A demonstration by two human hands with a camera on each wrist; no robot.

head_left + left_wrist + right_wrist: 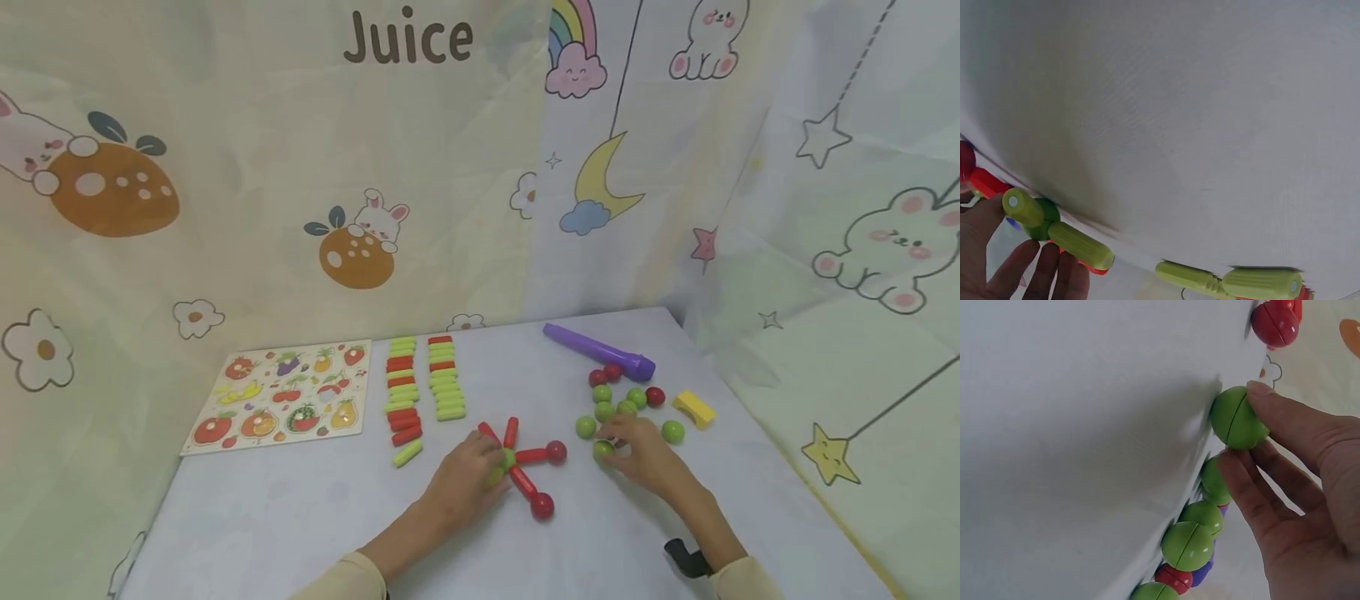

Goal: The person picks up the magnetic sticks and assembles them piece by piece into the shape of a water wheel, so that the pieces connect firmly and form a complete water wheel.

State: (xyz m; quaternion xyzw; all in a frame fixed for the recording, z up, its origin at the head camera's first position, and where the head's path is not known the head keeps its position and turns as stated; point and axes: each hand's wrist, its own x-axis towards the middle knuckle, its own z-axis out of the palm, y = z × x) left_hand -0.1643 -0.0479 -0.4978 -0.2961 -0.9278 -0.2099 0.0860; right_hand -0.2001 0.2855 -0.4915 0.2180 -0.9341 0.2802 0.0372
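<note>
My left hand holds a spoked figure of magnetic rods and balls by its green centre ball. Red rods fan out from that ball, two of them tipped with red balls. Light green rods also stick out of it, beside my left fingers. My right hand pinches a green ball between thumb and fingertips, close over the white cloth, to the right of the figure. Loose green balls and red balls lie just beyond my right hand.
Two columns of green and red rods lie left of centre. A fruit picture board sits at the back left. On the right are a purple stick, a yellow block and a black curved piece. Printed curtains hang behind.
</note>
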